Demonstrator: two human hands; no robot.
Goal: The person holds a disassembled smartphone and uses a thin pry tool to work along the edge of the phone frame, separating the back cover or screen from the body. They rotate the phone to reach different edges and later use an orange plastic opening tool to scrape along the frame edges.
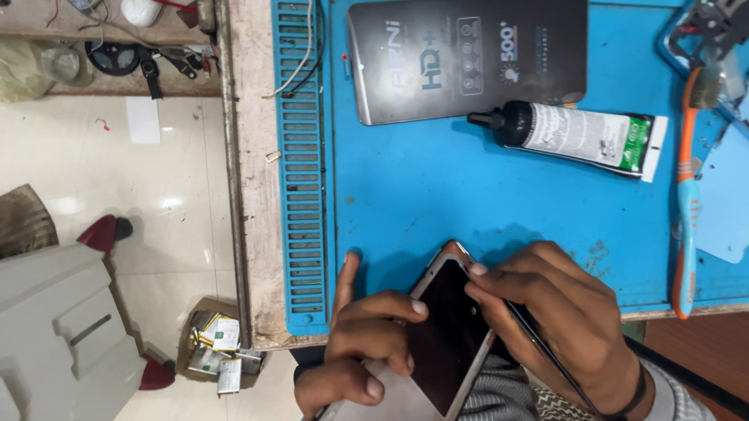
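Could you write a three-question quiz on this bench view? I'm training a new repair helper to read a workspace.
1. True or false: both hands grip the phone.
2. What lies on the blue mat nearest above the hands? A) black-capped glue tube B) orange-handled brush C) dark flat package
3. Which side of the phone does the right hand work at?

Key
1. True: the left hand steadies it too.
2. A, the glue tube; the brush lies right, the package farther up.
3. Its right edge, at the screen.
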